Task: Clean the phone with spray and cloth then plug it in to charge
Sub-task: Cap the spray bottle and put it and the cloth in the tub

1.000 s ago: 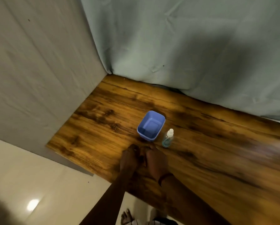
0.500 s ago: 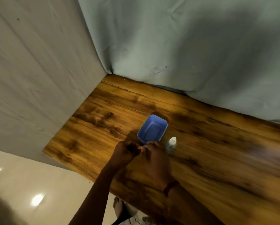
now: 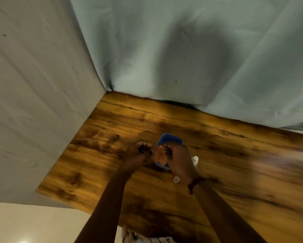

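**Both hands bunched up over the blue tub, phone nowhere I can spot**

So the brown wood-grain bench [image 3: 235, 172] runs into a corner: pale grey-green draped cloth [image 3: 182, 50] hangs along the far edge, and a whitish sheet [image 3: 33, 102] covers the left side right up to the bench's left edge. The near-left corner of the bench sits over pale floor [image 3: 24, 225]. Loads of open wood to the right of the hands and toward the back, though the far right is motion-blurred.

The left hand [image 3: 135, 153] and right hand [image 3: 178, 158] are held close together just above the bench, in front of a small blue rectangular plastic tub [image 3: 170, 138]. Only the tub's far rim and a bit of the near edge show, so I can't tell what's in it. The right hand's grip is curled round something orange-ish [image 3: 160, 156], could be the cleaning cloth but it's too blurry to call. The left hand's grip is pinched shut on something small and dark, can't make out what.

Just right of the right hand, a small clear spray bottle with a white top [image 3: 195, 160] stands upright, partly hidden by the wrist. A small whitish cap [image 3: 176, 179] lies on the bench near that wrist, which wears a reddish band [image 3: 194, 184]. No phone that I can identify.
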